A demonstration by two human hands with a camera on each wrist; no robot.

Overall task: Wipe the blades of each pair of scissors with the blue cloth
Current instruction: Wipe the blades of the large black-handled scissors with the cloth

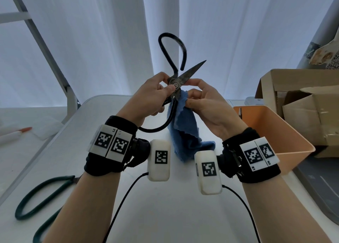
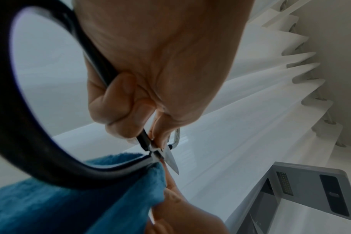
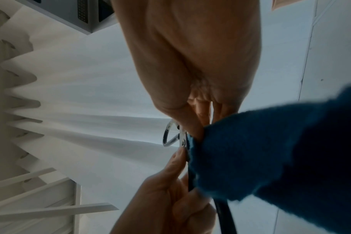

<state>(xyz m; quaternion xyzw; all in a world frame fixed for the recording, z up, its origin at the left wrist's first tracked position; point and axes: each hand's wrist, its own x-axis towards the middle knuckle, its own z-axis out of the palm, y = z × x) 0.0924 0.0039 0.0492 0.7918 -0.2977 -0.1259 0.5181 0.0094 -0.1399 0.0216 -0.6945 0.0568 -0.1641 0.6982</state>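
Head view shows the left hand [image 1: 152,94] pinching stiff, sharp black scissors [image 1: 176,81] safely at the pivot, right hand [image 1: 205,105] gripping the soft blue cloth [image 1: 183,131].

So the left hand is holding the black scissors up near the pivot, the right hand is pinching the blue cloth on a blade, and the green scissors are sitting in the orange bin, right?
Not quite. The green scissors lie on the table, near the left forearm, not in the orange bin; the head view shows this. The rest holds: the left hand holds the black scissors near the pivot, and the right hand pinches the blue cloth on a blade.
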